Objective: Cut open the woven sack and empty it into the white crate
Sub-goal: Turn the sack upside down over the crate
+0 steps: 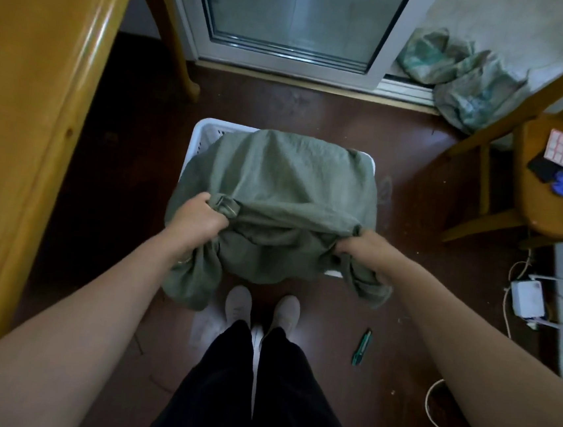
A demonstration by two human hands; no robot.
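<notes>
Hands (pixel 200 217) (pixel 361 245) gripping sack (pixel 282 186) over crate (pixel 205 133)

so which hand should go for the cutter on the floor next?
Right, probably. The green cutter lies on the floor on the right hand's side, by the right foot. Both hands have a grip on the sack over the crate; the left hand would have to cross the body.

Both arms reach down, left grip (pixel 199 217) and right grip (pixel 361 245) fisted tight.

Dark red-brown floor (pixel 317 113), wooden table (pixel 26 102) (glossy), sliding glass door (pixel 292 14).
</notes>
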